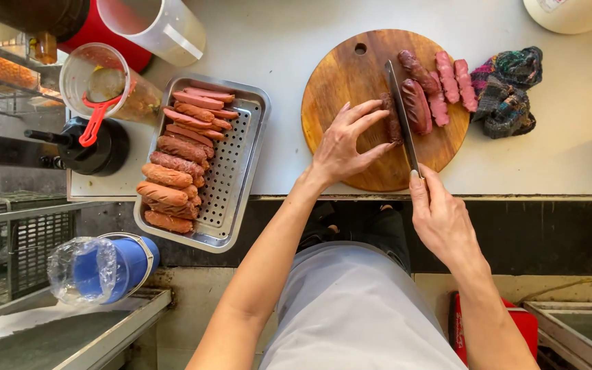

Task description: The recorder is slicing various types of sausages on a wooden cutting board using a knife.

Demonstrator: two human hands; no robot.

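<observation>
My left hand (346,142) lies on the round wooden cutting board (340,82), fingertips pressing a dark red sausage (392,122) flat. My right hand (439,218) grips the handle of a knife (400,109) whose blade runs lengthwise along that sausage. Just right of the blade lie more sausages (440,85), some whole, some halved with the pink inside up.
A perforated metal tray (234,175) with several split sausages (179,161) overhangs the counter edge at left. A knitted cloth (508,92) sits right of the board. Plastic jugs (107,85) and a black bottle stand far left; a blue container (107,267) lies below.
</observation>
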